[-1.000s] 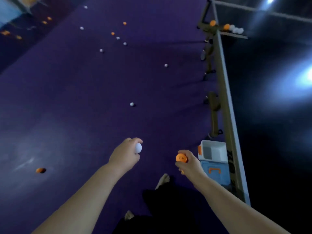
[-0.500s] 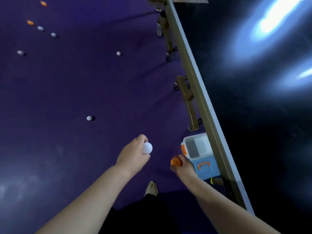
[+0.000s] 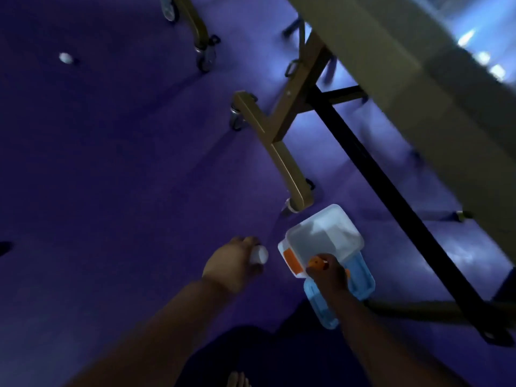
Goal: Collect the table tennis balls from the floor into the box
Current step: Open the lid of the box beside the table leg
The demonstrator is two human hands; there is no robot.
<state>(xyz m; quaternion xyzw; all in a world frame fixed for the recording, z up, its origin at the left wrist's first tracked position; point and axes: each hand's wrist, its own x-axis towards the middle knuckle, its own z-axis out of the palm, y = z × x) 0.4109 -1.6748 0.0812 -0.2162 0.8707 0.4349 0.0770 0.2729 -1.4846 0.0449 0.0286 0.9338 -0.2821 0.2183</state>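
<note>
1. Stragglers first: one stray ball (image 3: 64, 57), white, lies on the floor far off to the upper left, well apart from both hands.
2. Next comes the left hand (image 3: 231, 266), whose fingers (image 3: 247, 242) are curled round a white ball (image 3: 259, 255). It hangs over bare floor just beside the box's left side, not yet above the opening.
3. To its right, the box (image 3: 324, 241) stands on the floor with its white rim open upward and its blue sides below. An orange latch (image 3: 291, 259) faces the left hand. The box's long axis runs slantwise, from the person up and away toward the table leg. Blur hides whether any balls lie inside.
4. Over the near rim, the right hand (image 3: 329, 275) pinches an orange ball (image 3: 317, 263) in its fingers (image 3: 331, 259). This hand is the nearer one: its ball looks ready to drop straight in, while the left must travel right and a little forward.
5. Beyond the box, the leg frame (image 3: 282, 152) of the table tennis table (image 3: 391, 65) stands on casters. One caster foot is just beside the box's far corner.
6. Underfoot, the purple floor (image 3: 111, 163) is flat and dimly lit, so a dropped ball would likely roll. A bare foot (image 3: 237, 379) shows at the bottom edge.
</note>
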